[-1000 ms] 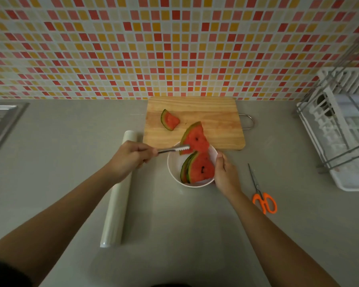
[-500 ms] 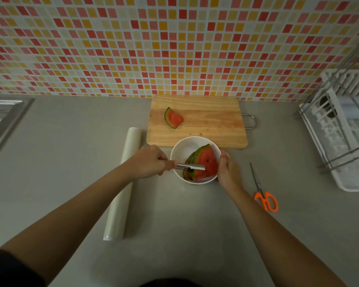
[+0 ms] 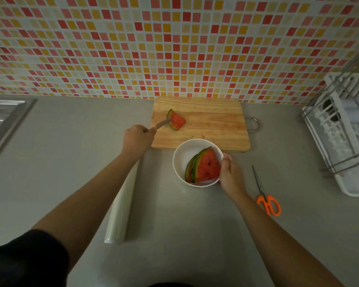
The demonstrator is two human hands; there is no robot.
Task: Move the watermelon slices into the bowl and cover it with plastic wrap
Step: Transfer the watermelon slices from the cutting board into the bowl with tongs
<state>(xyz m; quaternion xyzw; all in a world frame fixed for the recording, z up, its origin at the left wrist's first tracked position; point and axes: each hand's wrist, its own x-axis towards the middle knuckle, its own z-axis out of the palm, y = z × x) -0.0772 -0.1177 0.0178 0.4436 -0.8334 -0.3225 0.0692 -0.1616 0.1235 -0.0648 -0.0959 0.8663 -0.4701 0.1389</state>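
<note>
A white bowl stands on the grey counter just in front of the wooden cutting board. Several watermelon slices lean together inside it. My right hand holds the bowl's right rim. One small watermelon slice lies on the board's left part. My left hand grips metal tongs, whose tips reach that slice's left edge. A roll of plastic wrap lies on the counter under my left forearm.
Orange-handled scissors lie right of the bowl. A white dish rack fills the right edge. A steel sink sits at the far left. A tiled wall backs the counter.
My left hand lowered a slice into the bowl with the tongs, then moved up and left to the last slice on the board. My right hand stayed on the bowl.
</note>
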